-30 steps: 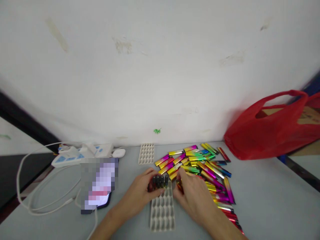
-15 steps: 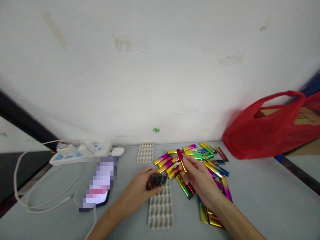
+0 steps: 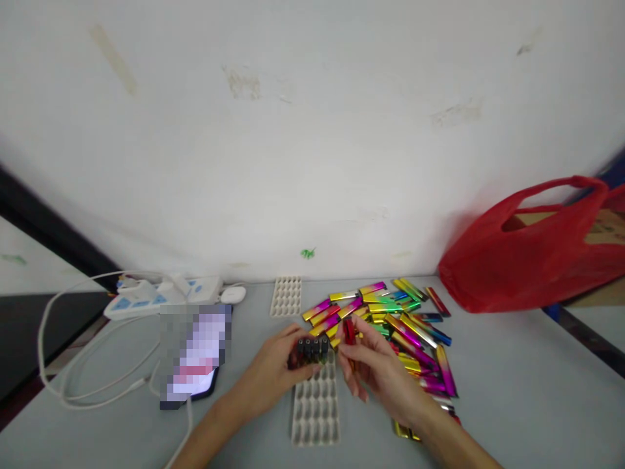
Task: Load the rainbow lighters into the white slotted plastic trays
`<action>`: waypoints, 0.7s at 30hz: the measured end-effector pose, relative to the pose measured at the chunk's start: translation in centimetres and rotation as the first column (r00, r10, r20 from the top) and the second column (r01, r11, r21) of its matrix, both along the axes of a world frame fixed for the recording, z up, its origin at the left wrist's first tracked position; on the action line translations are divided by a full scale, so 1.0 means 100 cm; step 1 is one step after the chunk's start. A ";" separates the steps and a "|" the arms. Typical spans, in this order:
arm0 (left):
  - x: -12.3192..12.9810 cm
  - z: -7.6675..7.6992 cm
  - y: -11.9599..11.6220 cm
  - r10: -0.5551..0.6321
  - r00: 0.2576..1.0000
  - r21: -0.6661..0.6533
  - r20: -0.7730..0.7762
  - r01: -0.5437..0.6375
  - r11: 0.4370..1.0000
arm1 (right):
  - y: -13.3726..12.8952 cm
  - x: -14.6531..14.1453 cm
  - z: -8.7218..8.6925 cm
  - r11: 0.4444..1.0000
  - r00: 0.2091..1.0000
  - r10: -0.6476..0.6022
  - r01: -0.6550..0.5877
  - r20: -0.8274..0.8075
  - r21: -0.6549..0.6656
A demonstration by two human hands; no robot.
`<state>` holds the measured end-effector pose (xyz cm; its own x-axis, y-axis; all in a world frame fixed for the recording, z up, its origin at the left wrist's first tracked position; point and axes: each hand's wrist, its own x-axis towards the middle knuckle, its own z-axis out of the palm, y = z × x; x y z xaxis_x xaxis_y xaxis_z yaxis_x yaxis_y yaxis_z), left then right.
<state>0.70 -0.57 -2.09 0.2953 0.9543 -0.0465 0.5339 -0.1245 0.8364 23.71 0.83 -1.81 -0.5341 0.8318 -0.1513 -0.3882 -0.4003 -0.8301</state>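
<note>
My left hand (image 3: 278, 365) is closed around a small row of upright pieces with black tops (image 3: 312, 350), each with a small round mark on its end. They stand at the far end of a pale tray (image 3: 316, 417) with rows of wells; their lower parts are mostly hidden by my fingers. My right hand (image 3: 385, 374) pinches a shiny red lighter-shaped case (image 3: 349, 331) just right of that row, apart from it. Behind and beside my right hand lies a loose heap of metallic cases (image 3: 413, 339) in gold, purple, green, blue and red, partly covered by the hand and forearm.
A second pale welled tray (image 3: 286, 296) lies near the wall. On the left are a phone (image 3: 200, 365) with a blurred screen, a white power strip (image 3: 202, 290), looping white cables and a white earbud case (image 3: 232, 295). A red plastic bag (image 3: 527, 260) stands at right.
My right hand has moved slightly left and down, bringing the red case closer to the black-topped row and turning it more end-on. My left hand keeps its hold. The view has shifted a little.
</note>
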 end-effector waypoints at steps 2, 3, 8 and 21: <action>0.000 0.001 0.000 -0.002 1.000 0.000 -0.002 0.002 1.000 | -0.002 -0.002 0.000 1.000 1.000 0.013 -0.013 0.006 0.020; 0.000 0.001 0.000 -0.002 1.000 0.001 -0.003 0.002 1.000 | -0.003 -0.002 0.001 1.000 1.000 0.013 -0.013 -0.006 0.021; 0.002 -0.002 -0.005 0.060 0.996 -0.030 0.063 -0.059 0.998 | -0.003 0.001 0.006 0.996 0.997 0.039 -0.044 -0.063 -0.077; 0.008 0.010 -0.100 0.292 0.871 0.116 0.394 -0.363 0.925 | 0.004 0.002 0.011 0.987 0.970 0.102 -0.126 -0.221 -0.099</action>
